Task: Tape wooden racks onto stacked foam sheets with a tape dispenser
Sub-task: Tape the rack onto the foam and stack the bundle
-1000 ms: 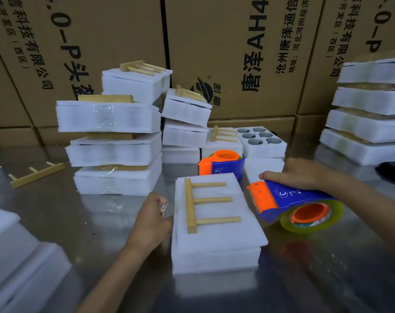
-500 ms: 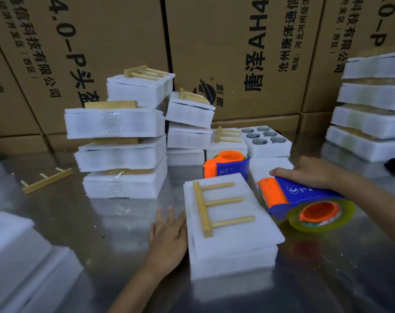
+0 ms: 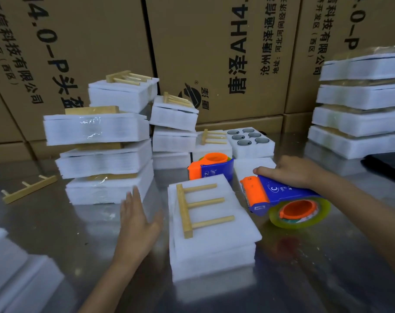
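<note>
A stack of white foam sheets [image 3: 214, 242] lies on the metal table in front of me. A wooden rack [image 3: 192, 208] with three pegs lies flat on top of it. My right hand [image 3: 291, 171] grips a blue and orange tape dispenser [image 3: 275, 196] with a yellowish tape roll, just right of the stack and low over the table. My left hand [image 3: 139, 220] hovers with straight fingers just left of the stack, apart from it and holding nothing.
A second tape dispenser [image 3: 211, 166] sits behind the stack. Taped foam bundles [image 3: 101, 154] are piled at left, more foam piles [image 3: 359, 114] at right. A loose rack [image 3: 29, 189] lies far left. Cardboard boxes [image 3: 214, 53] wall the back. Foam with round holes [image 3: 250, 141] sits behind.
My left hand has let go of the stack's left side, opened flat and drawn away to the left. The right hand with the dispenser has barely moved.
</note>
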Demonstrator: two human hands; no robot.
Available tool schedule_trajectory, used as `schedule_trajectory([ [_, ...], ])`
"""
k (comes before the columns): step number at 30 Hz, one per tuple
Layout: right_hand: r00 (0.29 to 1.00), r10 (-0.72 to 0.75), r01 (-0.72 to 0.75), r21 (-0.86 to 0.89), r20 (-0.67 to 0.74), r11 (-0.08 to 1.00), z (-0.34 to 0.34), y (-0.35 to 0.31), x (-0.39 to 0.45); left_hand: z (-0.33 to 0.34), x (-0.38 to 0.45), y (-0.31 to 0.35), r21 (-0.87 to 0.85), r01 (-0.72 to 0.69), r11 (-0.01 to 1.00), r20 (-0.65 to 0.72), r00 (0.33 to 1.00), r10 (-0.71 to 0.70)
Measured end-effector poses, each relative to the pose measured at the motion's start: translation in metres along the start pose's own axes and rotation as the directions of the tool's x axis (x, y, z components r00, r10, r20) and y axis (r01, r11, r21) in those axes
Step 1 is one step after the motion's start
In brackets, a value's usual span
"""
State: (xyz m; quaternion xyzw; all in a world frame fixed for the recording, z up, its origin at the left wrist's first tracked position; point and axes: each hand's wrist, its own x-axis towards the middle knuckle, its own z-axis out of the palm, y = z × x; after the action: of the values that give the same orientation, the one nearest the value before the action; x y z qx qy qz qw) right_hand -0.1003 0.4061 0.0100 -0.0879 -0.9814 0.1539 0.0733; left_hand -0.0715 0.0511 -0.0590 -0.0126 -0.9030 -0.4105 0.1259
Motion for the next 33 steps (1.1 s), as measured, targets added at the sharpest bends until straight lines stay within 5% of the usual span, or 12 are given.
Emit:
schedule_trajectory([
  [3, 1.000, -0.002, 0.002, -0.015, -0.002, 1.000, 0.001, 0.001, 0.003, -0.002, 0.009, 0.044, -0.018, -0.214, 0.977, -0.092, 0.973, 0.211],
  [8, 1.000, -0.014, 0.014, -0.014, -0.014, 1.000, 0.000, 0.000, 0.000, 0.043, 0.032, 0.118, 0.287, -0.383, 0.878, 0.234, 0.917, 0.324],
  [12, 1.000, -0.018, 0.018, -0.001, -0.020, 1.000, 0.000, 0.000, -0.004, 0.080, 0.032, 0.104, 0.483, -0.426, 0.765, 0.489, 0.856, 0.168],
  [22, 0.986, -0.086, 0.044, 0.270, 0.145, 0.962, -0.013, 0.004, -0.013, 0.075, 0.030, 0.091, 0.482, -0.500, 0.719, 0.561, 0.807, 0.184],
  [26, 0.976, -0.094, 0.063, 0.157, 0.199, 0.986, -0.018, 0.015, -0.016, 0.076, 0.030, 0.091, 0.491, -0.503, 0.711, 0.558, 0.809, 0.187],
  [33, 0.984, 0.096, -0.101, 0.020, 0.152, 0.995, -0.041, 0.072, -0.023, 0.078, 0.031, 0.089, 0.506, -0.504, 0.700, 0.554, 0.812, 0.184],
])
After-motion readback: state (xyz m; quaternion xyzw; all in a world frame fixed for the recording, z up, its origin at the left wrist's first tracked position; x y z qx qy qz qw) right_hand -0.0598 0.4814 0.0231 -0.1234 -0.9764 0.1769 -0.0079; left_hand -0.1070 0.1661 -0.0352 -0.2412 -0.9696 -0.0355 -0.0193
